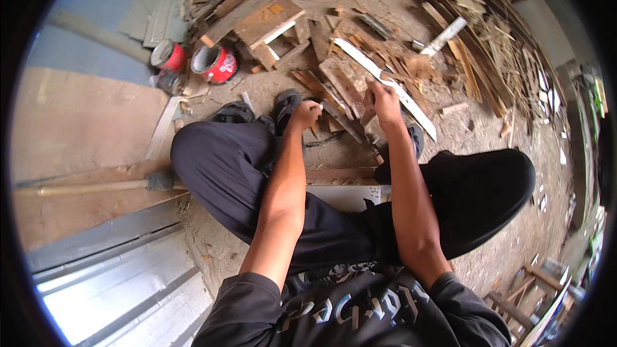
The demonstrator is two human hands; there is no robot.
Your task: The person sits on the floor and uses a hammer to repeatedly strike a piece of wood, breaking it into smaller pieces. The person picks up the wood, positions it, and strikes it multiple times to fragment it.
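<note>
My left hand (307, 115) is closed, with its fingers curled in above a dark shoe and strips of wood; whatever it grips, if anything, is hidden. To its right, my right hand (385, 101) is also closed, around a brownish piece whose kind does not show clearly. Between and beyond the hands lie brown wooden boards (342, 90), some leaning across one another on the ground. A long white strip (385, 80) runs diagonally past the far side of my right hand.
Two red cans (222, 67) stand at the far left near a small wooden box-like stool (270, 26). Piles of scrap wood (475, 51) spread across the far right. A plywood panel (77, 122) lies at the left. My bent knees in black trousers (218, 154) flank the work area.
</note>
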